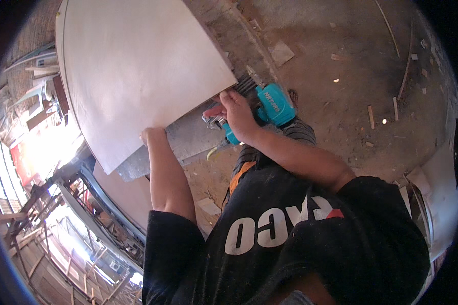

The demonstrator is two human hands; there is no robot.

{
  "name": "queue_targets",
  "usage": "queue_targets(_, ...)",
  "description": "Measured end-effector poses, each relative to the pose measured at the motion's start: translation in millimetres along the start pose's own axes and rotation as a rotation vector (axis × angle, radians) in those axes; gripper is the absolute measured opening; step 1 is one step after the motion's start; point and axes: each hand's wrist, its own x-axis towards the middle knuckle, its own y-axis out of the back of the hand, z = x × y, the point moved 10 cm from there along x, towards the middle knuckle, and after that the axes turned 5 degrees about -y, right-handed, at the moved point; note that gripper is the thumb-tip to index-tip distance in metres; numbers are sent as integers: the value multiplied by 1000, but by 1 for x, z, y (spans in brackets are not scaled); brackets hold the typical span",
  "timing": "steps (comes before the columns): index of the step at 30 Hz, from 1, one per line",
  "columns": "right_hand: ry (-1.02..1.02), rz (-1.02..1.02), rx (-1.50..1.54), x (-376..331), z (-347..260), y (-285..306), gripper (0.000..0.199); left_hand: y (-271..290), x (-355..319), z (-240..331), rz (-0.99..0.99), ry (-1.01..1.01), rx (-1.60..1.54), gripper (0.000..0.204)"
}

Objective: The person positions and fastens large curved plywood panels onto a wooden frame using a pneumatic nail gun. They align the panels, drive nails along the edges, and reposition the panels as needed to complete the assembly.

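White lettering [284, 224] on black shirt [295, 254]; smaller lettering [272, 102] on turquoise tool [278, 112]

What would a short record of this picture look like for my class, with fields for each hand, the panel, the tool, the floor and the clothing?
Left hand: at the near edge of the pale panel, fingers partly hidden
Right hand: at the same edge, close to its right corner; exact grip unclear
Panel: large, flat, overlapping a grey surface
Tool: teal body, just right of the right hand
Floor: brown, with scattered wood strips
Clothing: black shirt with pale lettering
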Motion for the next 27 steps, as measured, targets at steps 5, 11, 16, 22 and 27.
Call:
queue_targets(5, 31, -41, -11, 6, 0, -2, 34, 48, 6, 14, 90, -52, 220, 36)
queue_targets(11, 58, -1, -64, 4, 0, 0, 40, -71, -186, 41, -565, -1574, 991, 45)
queue_targets(16, 43, 51, -78, 1, 11, 2, 39, -193, -377, -58, -1566, -2082, 1108, 82)
queue_targets(22, 51, 159, -174, -1, 11, 6, 38, -216, -347, -123, -1989, -2121, 1296, 85)
queue_targets(27, 239, 280, -115, -15, -4, -8, 32, -215, -347, -127, -2030, -2097, 1214, 75)
